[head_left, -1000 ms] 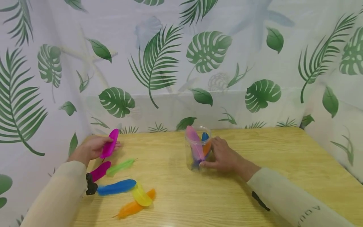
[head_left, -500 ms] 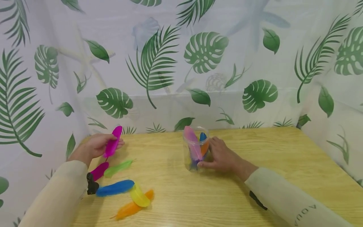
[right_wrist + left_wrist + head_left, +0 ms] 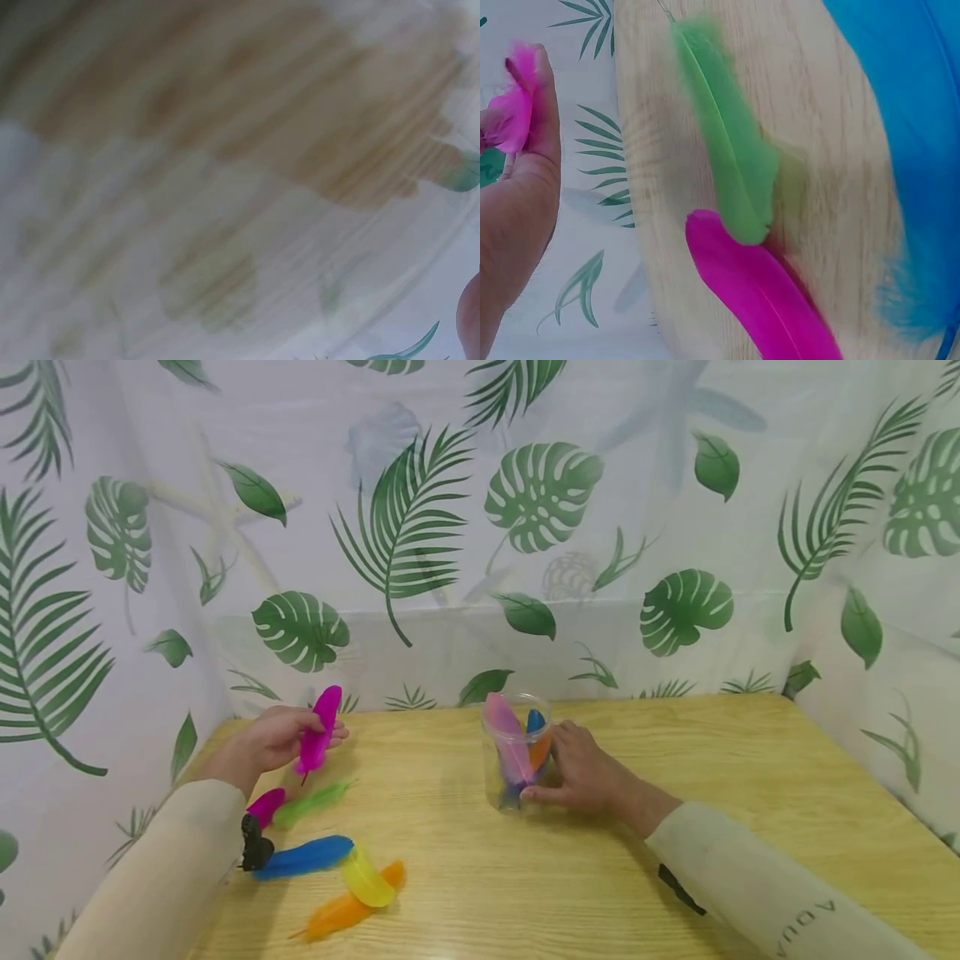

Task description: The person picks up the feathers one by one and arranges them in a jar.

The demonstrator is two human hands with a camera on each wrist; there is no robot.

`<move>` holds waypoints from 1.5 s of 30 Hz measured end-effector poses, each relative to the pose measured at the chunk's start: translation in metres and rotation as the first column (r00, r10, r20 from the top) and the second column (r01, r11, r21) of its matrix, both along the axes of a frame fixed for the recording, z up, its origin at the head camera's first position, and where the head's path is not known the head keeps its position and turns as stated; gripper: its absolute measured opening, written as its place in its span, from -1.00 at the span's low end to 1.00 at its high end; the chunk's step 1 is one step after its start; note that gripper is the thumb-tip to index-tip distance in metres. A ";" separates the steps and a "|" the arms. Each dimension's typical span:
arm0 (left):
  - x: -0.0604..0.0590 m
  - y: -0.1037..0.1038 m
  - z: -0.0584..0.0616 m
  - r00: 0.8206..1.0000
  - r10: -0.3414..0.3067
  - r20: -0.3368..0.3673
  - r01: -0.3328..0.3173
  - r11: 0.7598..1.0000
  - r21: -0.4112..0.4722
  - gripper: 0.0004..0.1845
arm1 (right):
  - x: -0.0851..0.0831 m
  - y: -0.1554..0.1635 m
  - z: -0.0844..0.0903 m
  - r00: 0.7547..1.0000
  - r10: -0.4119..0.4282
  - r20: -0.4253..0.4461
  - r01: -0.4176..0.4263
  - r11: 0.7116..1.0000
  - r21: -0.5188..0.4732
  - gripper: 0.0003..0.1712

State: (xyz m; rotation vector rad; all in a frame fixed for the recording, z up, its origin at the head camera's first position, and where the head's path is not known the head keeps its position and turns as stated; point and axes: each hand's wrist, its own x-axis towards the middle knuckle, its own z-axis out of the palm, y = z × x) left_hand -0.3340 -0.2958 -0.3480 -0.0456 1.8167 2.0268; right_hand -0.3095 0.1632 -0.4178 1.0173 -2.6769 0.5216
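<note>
My left hand (image 3: 281, 739) pinches a bright magenta feather (image 3: 321, 731) between thumb and fingers, its quill tip pointing down, above the table's back left. Just below that hand lie a second magenta feather (image 3: 757, 289) and a light green feather (image 3: 727, 142), one overlapping the other's end in the left wrist view. My right hand (image 3: 592, 772) grips the side of a clear plastic cup (image 3: 491, 768) standing on the table. Inside the cup are a pink feather (image 3: 508, 735), a blue one (image 3: 535, 721), an orange one (image 3: 540, 750) and something purple at the bottom.
On the wooden table (image 3: 465, 893), a blue feather (image 3: 307, 857) lies in front of the left hand. A yellow feather (image 3: 367, 878) crosses an orange feather (image 3: 341, 917) nearer the front. A leaf-printed curtain (image 3: 442, 568) stands along the back and sides.
My left hand has moved to the right and slightly up with the magenta feather, which now stands more upright. My right hand keeps its grip on the cup.
</note>
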 end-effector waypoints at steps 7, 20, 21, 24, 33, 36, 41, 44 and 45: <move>-0.003 0.005 0.003 1.000 0.015 0.002 -0.015 1.000 0.011 -0.37 | 0.000 0.001 0.002 1.000 0.003 -0.013 -0.003 1.000 0.002 0.01; -0.003 0.031 0.009 1.000 0.006 0.026 -0.009 0.992 0.122 -0.32 | 0.004 0.002 0.003 1.000 -0.011 0.004 0.011 1.000 0.006 0.00; -0.003 0.034 0.010 1.000 0.004 0.027 -0.007 0.992 0.124 -0.32 | 0.005 0.003 0.004 1.000 -0.009 0.002 0.009 1.000 0.003 0.00; -0.003 0.041 0.013 1.000 -0.007 0.020 0.004 0.993 0.119 -0.32 | 0.005 0.003 0.004 1.000 0.007 -0.014 -0.007 1.000 -0.008 -0.02; -0.002 0.049 0.014 0.999 0.023 0.042 -0.028 0.994 0.102 -0.28 | 0.002 0.001 0.001 1.000 0.014 -0.014 -0.014 1.000 -0.006 0.00; -0.002 0.051 0.014 1.000 0.010 0.026 -0.013 0.994 0.104 -0.29 | 0.002 0.001 0.001 1.000 0.017 -0.022 -0.017 1.000 -0.009 -0.03; -0.003 0.055 0.017 1.000 0.015 0.017 -0.017 0.990 0.137 -0.33 | 0.002 0.001 0.004 1.000 0.016 -0.017 -0.016 1.000 -0.009 -0.07; -0.003 0.061 0.020 0.998 0.053 0.021 -0.055 0.990 0.129 -0.35 | 0.002 0.000 0.004 1.000 0.010 -0.002 -0.010 1.000 -0.001 -0.05; -0.004 0.063 0.021 0.998 0.061 0.024 -0.064 0.991 0.120 -0.36 | 0.002 0.000 0.004 1.000 0.008 0.002 -0.008 1.000 0.001 -0.04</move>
